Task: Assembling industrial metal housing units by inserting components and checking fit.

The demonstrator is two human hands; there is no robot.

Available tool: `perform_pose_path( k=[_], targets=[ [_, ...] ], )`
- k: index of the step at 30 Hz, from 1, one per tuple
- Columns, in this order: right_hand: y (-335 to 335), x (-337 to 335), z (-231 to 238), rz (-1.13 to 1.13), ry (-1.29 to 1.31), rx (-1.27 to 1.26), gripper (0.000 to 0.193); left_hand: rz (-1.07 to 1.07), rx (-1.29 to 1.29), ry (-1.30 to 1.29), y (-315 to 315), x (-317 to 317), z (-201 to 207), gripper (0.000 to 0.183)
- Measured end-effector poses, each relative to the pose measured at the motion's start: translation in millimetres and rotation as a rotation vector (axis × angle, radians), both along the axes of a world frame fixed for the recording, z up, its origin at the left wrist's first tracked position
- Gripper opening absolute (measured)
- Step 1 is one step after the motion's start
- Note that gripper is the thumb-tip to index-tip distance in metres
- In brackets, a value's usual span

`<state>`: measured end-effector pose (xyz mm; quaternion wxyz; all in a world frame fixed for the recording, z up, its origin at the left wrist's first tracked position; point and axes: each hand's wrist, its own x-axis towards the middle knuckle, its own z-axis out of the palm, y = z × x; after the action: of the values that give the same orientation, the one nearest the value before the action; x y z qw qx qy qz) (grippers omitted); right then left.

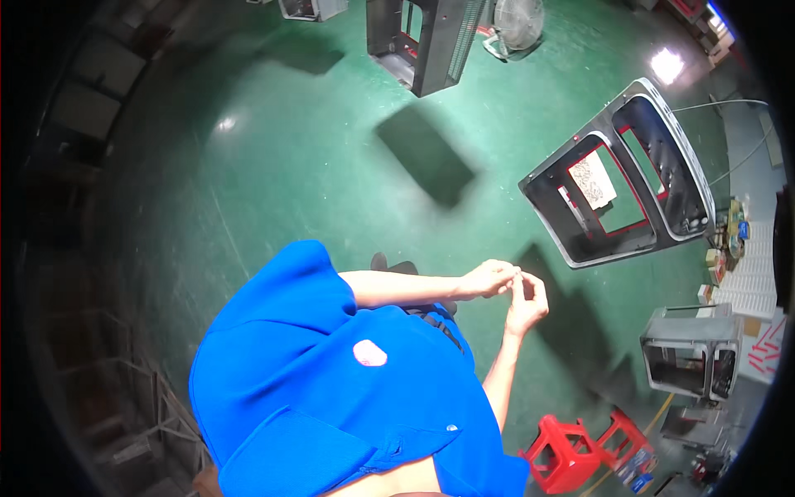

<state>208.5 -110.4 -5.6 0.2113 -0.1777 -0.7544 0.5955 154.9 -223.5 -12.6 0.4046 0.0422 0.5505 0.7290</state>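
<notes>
Green floor [281, 174] spreads around the black metal housing [639, 186], with a fan [517, 23] beyond it to its left and a red stool [563, 455] below it. Our hands are both off the housing's lower-left corner, near but not touching it, so from them it lies up and to the right. We have the right hand [527, 308] nearer to it, while the left hand [489, 279] sits farther out on the same side. Both have their fingers bent and meet at the tips in a pinch; we cannot tell whether something small is caught between them. As far as the fisheye bend lets us judge, the housing's long axis runs outward from its narrower end, on our side, to its broader end, pointing away to the upper right. Inside its larger opening we see a pale patterned sheet [590, 178].
</notes>
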Motion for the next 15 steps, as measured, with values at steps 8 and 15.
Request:
perform_pose_path(
  k=[8,15],
  targets=[
    [26,-28,2,0.000,0.047,0.000,0.008,0.012,0.069,-0.036,20,-31,-5,0.033],
    [-7,-154,-18,0.194,-0.120,-0.348,0.011,0.395,0.121,-0.044,-58,-150,-37,0.026]
  ],
)
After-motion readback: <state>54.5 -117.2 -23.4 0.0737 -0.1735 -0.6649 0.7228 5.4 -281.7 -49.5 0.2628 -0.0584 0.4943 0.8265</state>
